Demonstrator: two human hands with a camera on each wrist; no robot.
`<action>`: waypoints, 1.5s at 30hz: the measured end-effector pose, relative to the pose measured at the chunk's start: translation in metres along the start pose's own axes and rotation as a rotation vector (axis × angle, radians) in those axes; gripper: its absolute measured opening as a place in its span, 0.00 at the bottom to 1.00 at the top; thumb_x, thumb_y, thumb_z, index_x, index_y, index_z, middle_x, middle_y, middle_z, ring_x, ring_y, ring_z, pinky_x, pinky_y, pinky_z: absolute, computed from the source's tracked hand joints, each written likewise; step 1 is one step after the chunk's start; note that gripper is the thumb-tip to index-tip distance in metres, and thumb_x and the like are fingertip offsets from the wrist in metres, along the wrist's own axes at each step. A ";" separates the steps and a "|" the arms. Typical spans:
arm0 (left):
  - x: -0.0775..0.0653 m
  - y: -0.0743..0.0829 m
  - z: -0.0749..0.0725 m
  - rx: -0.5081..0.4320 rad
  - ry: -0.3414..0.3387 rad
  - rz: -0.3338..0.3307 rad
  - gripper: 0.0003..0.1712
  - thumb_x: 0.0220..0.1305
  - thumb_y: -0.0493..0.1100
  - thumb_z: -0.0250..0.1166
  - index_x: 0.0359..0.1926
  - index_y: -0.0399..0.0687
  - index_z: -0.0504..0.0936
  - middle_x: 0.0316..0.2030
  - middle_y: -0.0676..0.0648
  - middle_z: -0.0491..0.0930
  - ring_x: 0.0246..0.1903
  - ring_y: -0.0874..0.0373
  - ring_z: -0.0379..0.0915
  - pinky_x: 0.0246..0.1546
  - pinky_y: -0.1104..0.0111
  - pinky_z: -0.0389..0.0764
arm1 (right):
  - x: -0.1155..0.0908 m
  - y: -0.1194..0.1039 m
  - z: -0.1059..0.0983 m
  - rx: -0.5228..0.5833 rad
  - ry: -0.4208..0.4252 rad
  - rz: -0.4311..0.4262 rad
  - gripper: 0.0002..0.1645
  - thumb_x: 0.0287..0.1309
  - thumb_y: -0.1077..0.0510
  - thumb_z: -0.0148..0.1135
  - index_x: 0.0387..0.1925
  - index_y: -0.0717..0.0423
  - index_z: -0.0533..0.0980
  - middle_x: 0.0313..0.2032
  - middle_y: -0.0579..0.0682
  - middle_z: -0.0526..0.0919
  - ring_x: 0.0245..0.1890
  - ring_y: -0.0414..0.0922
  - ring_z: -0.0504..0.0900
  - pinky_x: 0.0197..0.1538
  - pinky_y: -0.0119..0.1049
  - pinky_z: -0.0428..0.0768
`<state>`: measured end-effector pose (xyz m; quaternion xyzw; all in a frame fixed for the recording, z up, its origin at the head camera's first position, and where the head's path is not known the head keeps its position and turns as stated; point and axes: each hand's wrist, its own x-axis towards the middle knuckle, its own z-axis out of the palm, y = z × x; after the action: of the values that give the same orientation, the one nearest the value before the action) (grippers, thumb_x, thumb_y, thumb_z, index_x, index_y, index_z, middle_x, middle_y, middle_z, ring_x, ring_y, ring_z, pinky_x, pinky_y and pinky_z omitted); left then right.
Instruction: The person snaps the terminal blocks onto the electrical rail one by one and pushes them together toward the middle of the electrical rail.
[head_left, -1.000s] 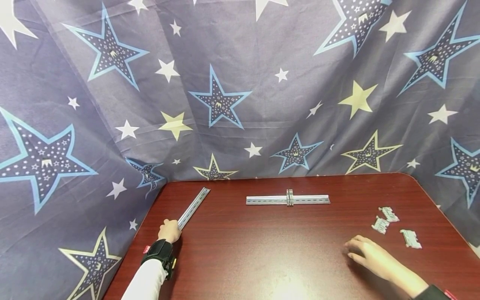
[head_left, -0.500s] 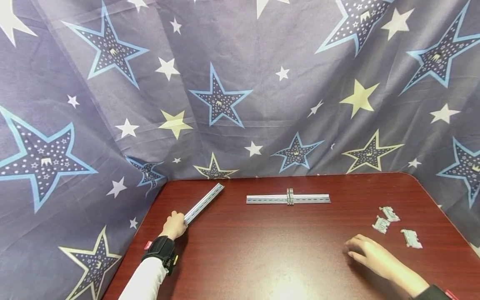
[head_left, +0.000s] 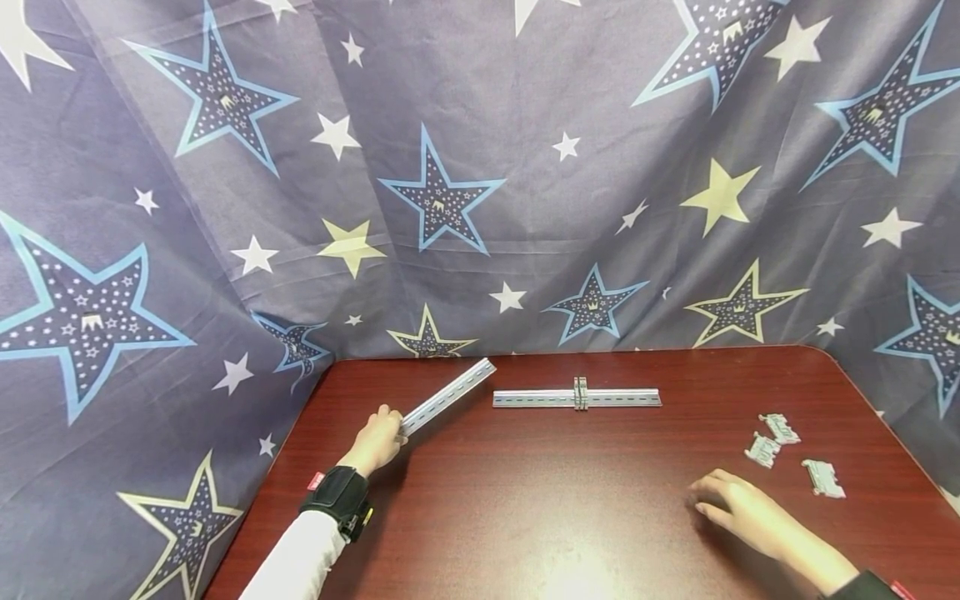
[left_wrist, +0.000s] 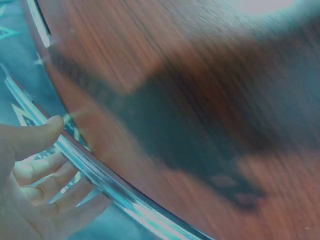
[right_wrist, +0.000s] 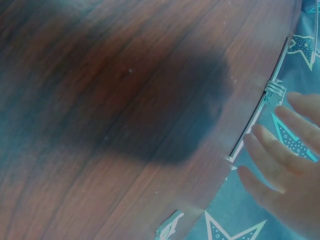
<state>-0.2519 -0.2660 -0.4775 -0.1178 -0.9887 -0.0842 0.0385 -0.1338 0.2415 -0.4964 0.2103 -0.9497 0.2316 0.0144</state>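
Observation:
My left hand (head_left: 381, 439) holds a slotted metal DIN rail (head_left: 447, 397) by its near end. The rail points away and to the right, above the table. In the left wrist view, my thumb lies on one side of the rail (left_wrist: 95, 167) and the fingers are on the other. A second DIN rail (head_left: 536, 399) lies crosswise at the back, with a small group of terminal blocks (head_left: 581, 394) clipped near its middle. My right hand (head_left: 744, 510) holds nothing, its fingers loosely bent over the table, left of the loose terminal blocks.
Three loose grey terminal blocks, including the nearest terminal block (head_left: 823, 478), lie on the right of the brown wooden table (head_left: 540, 492). A star-patterned cloth (head_left: 465, 283) hangs behind the table and at its sides.
My left hand has moved right and away with the DIN rail. The rail has swung clockwise, its far end now near the second rail. My right hand has stayed still.

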 end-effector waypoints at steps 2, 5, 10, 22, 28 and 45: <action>0.001 0.006 0.000 -0.002 0.001 0.027 0.12 0.42 0.34 0.68 0.26 0.37 0.72 0.27 0.41 0.66 0.29 0.43 0.68 0.27 0.54 0.72 | 0.000 0.000 0.000 0.007 -0.009 0.005 0.09 0.47 0.59 0.62 0.34 0.54 0.77 0.32 0.41 0.75 0.35 0.44 0.77 0.38 0.39 0.74; 0.002 0.016 -0.001 -0.008 0.009 0.071 0.11 0.41 0.34 0.68 0.26 0.38 0.73 0.26 0.43 0.66 0.28 0.45 0.68 0.26 0.55 0.72 | 0.000 -0.001 -0.001 0.016 -0.025 0.019 0.09 0.48 0.59 0.62 0.34 0.54 0.77 0.32 0.41 0.75 0.35 0.44 0.77 0.37 0.39 0.74; 0.004 0.033 0.000 -0.001 0.004 0.140 0.12 0.41 0.34 0.68 0.27 0.39 0.73 0.27 0.45 0.66 0.29 0.46 0.68 0.26 0.56 0.73 | 0.001 -0.001 -0.002 0.017 -0.029 0.035 0.09 0.48 0.59 0.61 0.34 0.54 0.77 0.32 0.41 0.75 0.35 0.44 0.77 0.38 0.40 0.74; 0.009 0.073 0.006 0.008 -0.047 0.272 0.11 0.43 0.36 0.67 0.28 0.40 0.73 0.28 0.45 0.66 0.31 0.47 0.68 0.26 0.57 0.74 | 0.001 0.001 0.001 0.020 0.013 -0.011 0.08 0.47 0.60 0.62 0.34 0.54 0.77 0.32 0.41 0.75 0.34 0.43 0.77 0.37 0.39 0.74; 0.011 0.088 0.013 0.041 -0.085 0.314 0.12 0.44 0.38 0.67 0.29 0.39 0.72 0.29 0.45 0.66 0.32 0.48 0.68 0.26 0.58 0.74 | 0.001 0.002 0.002 0.018 0.037 -0.040 0.08 0.47 0.60 0.62 0.33 0.54 0.77 0.31 0.42 0.75 0.34 0.43 0.77 0.37 0.39 0.74; 0.008 0.115 0.035 0.113 -0.119 0.426 0.13 0.44 0.40 0.68 0.28 0.42 0.72 0.29 0.47 0.67 0.31 0.51 0.69 0.26 0.64 0.74 | 0.000 0.001 0.005 0.028 0.024 -0.026 0.09 0.47 0.60 0.62 0.34 0.55 0.77 0.32 0.42 0.75 0.35 0.42 0.78 0.37 0.38 0.74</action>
<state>-0.2336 -0.1478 -0.4928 -0.3264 -0.9452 -0.0114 0.0038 -0.1336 0.2407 -0.5014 0.2198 -0.9434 0.2472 0.0259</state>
